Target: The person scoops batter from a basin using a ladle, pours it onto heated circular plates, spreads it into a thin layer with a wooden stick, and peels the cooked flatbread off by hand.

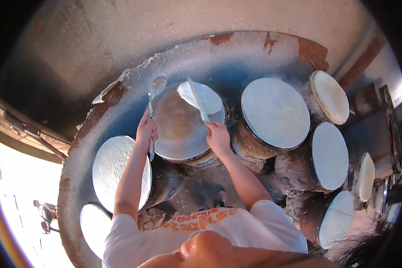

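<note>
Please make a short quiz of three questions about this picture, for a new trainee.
1. True or false: the left hand holds a ladle.
2. The right hand holds a flat blade under what?
A. a thin white sheet
B. a cloth
C. a lid
3. Fill in: the round plate between the hands is mostly ____, while the neighbouring plate to the right is covered in white.

Key: 1 true; 2 A; 3 bare

A round rusty stove top carries several batter-coated drums.
</note>
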### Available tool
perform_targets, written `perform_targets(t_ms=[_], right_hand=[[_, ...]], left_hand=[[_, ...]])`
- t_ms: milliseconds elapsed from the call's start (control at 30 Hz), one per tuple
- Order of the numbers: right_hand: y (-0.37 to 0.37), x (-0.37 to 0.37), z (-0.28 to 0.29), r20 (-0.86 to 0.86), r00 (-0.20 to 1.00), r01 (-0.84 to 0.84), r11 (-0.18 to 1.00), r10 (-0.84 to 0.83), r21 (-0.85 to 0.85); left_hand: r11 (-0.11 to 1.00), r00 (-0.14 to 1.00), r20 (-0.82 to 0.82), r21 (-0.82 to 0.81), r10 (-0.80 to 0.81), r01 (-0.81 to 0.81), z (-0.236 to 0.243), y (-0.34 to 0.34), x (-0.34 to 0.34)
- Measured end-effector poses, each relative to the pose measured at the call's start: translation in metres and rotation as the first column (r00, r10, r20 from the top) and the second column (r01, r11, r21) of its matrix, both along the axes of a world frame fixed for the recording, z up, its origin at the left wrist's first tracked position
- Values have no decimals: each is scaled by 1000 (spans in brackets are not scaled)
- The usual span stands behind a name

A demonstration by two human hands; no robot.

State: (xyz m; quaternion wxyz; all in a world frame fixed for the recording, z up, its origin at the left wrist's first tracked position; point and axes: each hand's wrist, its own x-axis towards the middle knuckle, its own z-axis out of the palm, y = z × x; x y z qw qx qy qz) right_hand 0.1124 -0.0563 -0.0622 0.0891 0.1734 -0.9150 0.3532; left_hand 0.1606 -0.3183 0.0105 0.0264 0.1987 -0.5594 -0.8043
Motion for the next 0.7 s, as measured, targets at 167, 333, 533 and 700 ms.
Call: perform_targets(t_ms=[167, 333, 533, 700], right_hand=[[-41, -23, 18, -118, 979, -153, 981, 167, 121], [23, -45, 7, -199, 964, -141, 973, 177, 184], [-24, -85, 2, -107, 902, -398, 902, 418, 170], [-36, -93, -4, -96, 838, -530, 843, 538, 92]], left_hand=[[286, 973, -220, 939, 65, 193, -1, -25, 26], [110, 816, -521, 853, 250, 511, 95, 55, 68], [482, 497, -813, 580, 301, 657, 190, 177, 98], [629, 396, -856, 515, 333, 583, 211, 222, 90]])
